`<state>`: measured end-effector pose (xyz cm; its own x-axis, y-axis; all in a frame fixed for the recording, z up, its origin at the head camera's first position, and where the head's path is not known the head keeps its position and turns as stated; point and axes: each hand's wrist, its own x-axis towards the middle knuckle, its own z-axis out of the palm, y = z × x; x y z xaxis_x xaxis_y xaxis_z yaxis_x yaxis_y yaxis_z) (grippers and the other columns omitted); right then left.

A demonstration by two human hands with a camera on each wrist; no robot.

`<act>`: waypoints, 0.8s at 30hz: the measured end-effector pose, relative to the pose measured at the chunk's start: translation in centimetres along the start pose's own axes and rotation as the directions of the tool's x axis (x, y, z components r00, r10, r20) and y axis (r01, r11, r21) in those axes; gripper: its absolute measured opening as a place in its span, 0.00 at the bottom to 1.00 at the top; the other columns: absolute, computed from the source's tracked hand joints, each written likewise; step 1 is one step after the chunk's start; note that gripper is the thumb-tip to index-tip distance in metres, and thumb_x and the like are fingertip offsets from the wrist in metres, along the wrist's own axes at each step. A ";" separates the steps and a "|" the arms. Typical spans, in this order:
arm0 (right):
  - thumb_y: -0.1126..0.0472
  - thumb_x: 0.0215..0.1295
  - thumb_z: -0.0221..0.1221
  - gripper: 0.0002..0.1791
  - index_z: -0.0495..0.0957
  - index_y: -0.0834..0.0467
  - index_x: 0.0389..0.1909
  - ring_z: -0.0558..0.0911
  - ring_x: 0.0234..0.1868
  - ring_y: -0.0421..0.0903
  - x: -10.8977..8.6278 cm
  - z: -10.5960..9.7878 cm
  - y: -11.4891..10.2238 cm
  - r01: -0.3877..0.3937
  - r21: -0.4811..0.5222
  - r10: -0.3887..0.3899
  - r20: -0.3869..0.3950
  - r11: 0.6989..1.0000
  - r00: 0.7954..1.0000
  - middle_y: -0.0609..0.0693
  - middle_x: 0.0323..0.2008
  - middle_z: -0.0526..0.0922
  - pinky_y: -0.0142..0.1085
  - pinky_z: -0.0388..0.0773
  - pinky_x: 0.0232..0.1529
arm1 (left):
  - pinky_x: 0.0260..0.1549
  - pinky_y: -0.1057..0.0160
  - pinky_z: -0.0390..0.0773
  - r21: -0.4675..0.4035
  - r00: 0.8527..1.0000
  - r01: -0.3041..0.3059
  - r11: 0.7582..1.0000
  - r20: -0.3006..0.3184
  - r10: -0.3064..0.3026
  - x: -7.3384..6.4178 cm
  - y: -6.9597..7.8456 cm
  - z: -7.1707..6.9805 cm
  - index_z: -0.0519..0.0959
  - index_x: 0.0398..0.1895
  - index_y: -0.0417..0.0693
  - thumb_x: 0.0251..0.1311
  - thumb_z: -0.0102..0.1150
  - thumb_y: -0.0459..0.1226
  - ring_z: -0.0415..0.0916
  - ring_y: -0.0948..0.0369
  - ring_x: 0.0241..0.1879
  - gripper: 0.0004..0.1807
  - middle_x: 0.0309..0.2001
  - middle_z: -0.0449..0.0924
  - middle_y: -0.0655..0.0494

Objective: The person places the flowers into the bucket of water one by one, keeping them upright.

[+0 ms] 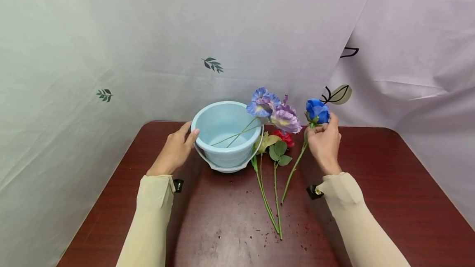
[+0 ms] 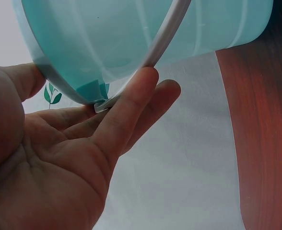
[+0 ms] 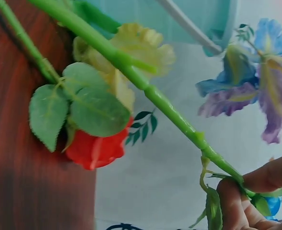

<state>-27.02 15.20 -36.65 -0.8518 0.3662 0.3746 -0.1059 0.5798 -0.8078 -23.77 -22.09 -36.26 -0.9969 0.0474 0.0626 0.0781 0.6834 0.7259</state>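
Observation:
A light blue bucket (image 1: 227, 158) with a pale handle stands on the table. My left hand (image 1: 173, 148) grips its left rim, the thumb at the edge and the fingers along the outer wall by the handle joint (image 2: 102, 104). Two artificial irises, one blue (image 1: 261, 102) and one purple (image 1: 285, 118), lean out over the bucket's right rim, their stems inside. Between thumb and fingers, my right hand (image 1: 325, 143) pinches a blue artificial flower (image 1: 317, 111) just below its bloom. Its green stem (image 3: 172, 115) slants down toward the table, leaves near the fingers.
Right of the bucket lie a red flower (image 1: 285, 138) with green leaves and a pale yellow flower (image 1: 265, 141), stems pointing toward the front of the dark red table (image 1: 386, 168). A white curtain (image 1: 148, 52) with leaf prints hangs behind the table.

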 end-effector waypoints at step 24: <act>0.68 0.61 0.62 0.35 0.59 0.54 0.67 0.76 0.29 0.37 -0.1 -1.4 -3.5 0.026 0.326 0.016 -0.126 0.945 0.992 0.47 0.32 0.77 0.26 0.74 0.34 | 0.54 0.46 0.72 0.005 1.000 0.002 1.000 0.003 -0.002 0.0 0.0 0.0 0.49 0.76 0.46 0.73 0.38 0.55 0.80 0.48 0.47 0.37 0.62 0.69 0.38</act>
<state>-25.81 14.15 -33.23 -0.7818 0.4647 0.4157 -0.2894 0.3201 -0.9021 -23.79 -22.05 -36.24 -0.9971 0.0480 0.0590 0.0759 0.6870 0.7227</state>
